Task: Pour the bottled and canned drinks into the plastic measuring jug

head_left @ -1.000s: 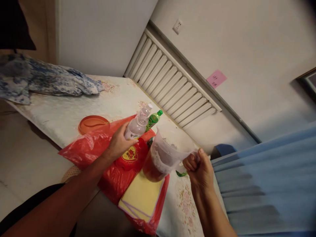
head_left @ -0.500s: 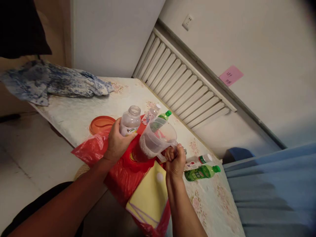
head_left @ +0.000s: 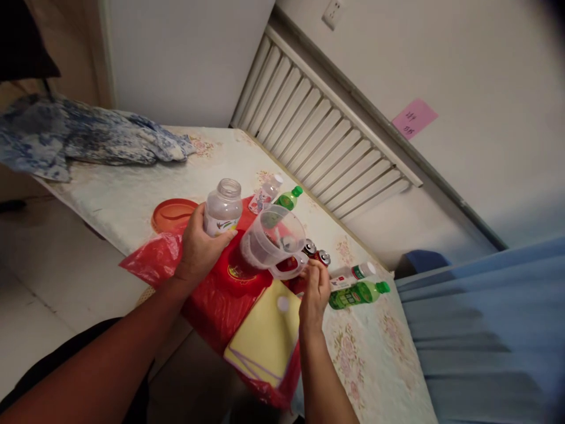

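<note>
A clear glass jar (head_left: 224, 206) with a wide open mouth and a printed label is gripped from the near left side by my left hand (head_left: 198, 244). To its right a clear plastic measuring jug (head_left: 278, 238), with foam on its lower inside, stands over a round red plastic piece (head_left: 247, 280) with a yellow emblem. My right hand (head_left: 315, 285) is beside the jug's handle. Its fingers are loosely bent at the handle's outer edge, not wrapped around it, and its fingertips are partly hidden. A folded yellow cloth (head_left: 265, 335) lies in front of the jug.
Red plastic bags (head_left: 216, 315) and an orange lid (head_left: 172, 213) lie around the jar. Behind are a small bottle (head_left: 265, 194) and a green-capped bottle (head_left: 288, 199). Drink cans (head_left: 323, 257) and a green tea bottle (head_left: 355, 295) are to the right, near the radiator (head_left: 326, 129).
My right hand has loosened from the jug's handle, and the handle loop now shows. Drink cans have come into view behind it. My left hand still holds the jar.
</note>
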The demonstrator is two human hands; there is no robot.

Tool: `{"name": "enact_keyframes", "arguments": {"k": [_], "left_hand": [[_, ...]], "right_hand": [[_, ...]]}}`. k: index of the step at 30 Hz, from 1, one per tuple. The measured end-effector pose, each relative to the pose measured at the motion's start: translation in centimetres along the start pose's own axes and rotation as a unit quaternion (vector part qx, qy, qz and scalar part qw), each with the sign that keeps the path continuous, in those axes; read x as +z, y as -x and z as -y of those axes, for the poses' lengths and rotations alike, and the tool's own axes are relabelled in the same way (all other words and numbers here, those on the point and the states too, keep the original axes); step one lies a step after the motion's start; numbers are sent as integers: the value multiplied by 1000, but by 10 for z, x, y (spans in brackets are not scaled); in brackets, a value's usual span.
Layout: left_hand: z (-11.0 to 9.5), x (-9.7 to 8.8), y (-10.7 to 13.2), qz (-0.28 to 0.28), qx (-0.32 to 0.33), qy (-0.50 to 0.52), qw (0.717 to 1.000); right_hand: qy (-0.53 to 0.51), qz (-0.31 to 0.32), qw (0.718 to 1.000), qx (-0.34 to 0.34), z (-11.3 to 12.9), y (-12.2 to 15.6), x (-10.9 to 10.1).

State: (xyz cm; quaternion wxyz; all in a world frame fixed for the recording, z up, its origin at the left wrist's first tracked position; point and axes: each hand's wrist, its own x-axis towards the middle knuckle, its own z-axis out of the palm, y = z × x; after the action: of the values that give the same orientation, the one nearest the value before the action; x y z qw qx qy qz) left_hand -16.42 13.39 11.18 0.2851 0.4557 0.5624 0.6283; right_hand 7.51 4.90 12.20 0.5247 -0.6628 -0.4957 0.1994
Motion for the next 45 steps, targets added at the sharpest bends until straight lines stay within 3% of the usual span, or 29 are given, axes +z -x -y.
{"name": "enact_keyframes", "arguments": {"k": [2,4,9,14,18,22,25,28,31,35,39,45], "left_hand": [[1,0,1,-6,13,-1,1000],[1,0,3,-16,24,-2,1000],[-5,-2,19,-42,19,-7,999],[-16,-16,58,-22,-14,-4,1000],[-25,-23,105,51,-50,26,997],[-25,-17,152,178,-74,40,980],[-24,-9,182,246,-75,33,966],[-25,0,209,302,-68,47,950],[-31,8,231,344,-56,73,934],[-43,15,249,352,-24,88,931],[-49,16,257,367,11,87,926],[-41,16,261,390,64,66,916]], "right_hand": [[11,-89,996,9,-19,15,-13],[56,-116,991,40,-44,32,-20],[190,-40,980,45,-90,62,-20],[283,25,959,-5,-79,60,-13],[281,38,959,6,-68,55,-12],[159,10,987,28,-72,62,-25],[71,-14,996,53,-74,76,-47],[-37,5,998,52,-58,87,-79],[-118,47,992,0,-20,91,-117],[-94,112,981,-125,38,95,-156],[-7,180,962,-205,68,106,-173],[73,201,953,-217,70,120,-183]]}}
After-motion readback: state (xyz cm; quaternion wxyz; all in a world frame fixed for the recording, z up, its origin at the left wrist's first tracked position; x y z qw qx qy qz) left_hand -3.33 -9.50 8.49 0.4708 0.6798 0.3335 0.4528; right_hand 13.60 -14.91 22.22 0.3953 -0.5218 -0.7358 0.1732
